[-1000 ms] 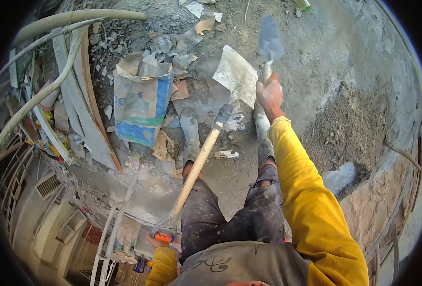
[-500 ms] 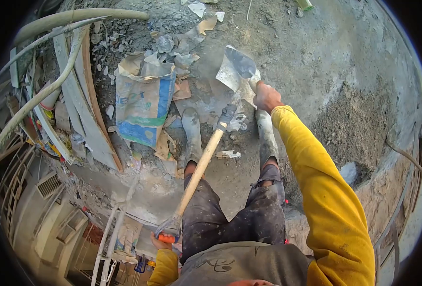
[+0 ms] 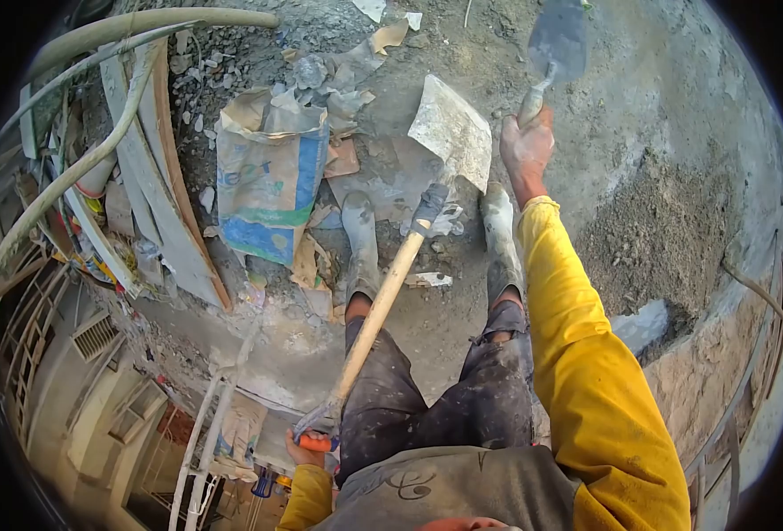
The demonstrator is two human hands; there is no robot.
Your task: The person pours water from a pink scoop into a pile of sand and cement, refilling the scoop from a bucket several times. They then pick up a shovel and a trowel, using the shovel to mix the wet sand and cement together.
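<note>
My right hand [image 3: 528, 150] is closed around the handle of a trowel [image 3: 558, 44], whose dark pointed blade reaches away from me over the grey ground. Low on my left side, my left hand [image 3: 299, 450] grips the orange handle end of a shovel [image 3: 379, 319]. The wooden shaft slants up between my legs. Beyond my boots, the shovel's pale, crusted blade [image 3: 451, 131] lies near the ground, apart from the trowel. Some fingers of my left hand are hidden behind the handle.
A torn cement bag [image 3: 267, 177] lies left of my boots, with paper scraps around it. Boards [image 3: 157, 168] and a thick hose [image 3: 73, 195] lie farther left. A heap of grey sand or gravel [image 3: 666, 234] sits at right. Below on the left stands a metal frame [image 3: 210, 434].
My right hand has moved the trowel away from the shovel blade, forward and to the right. The shovel blade has turned and shows its face more broadly. My left hand keeps its grip.
</note>
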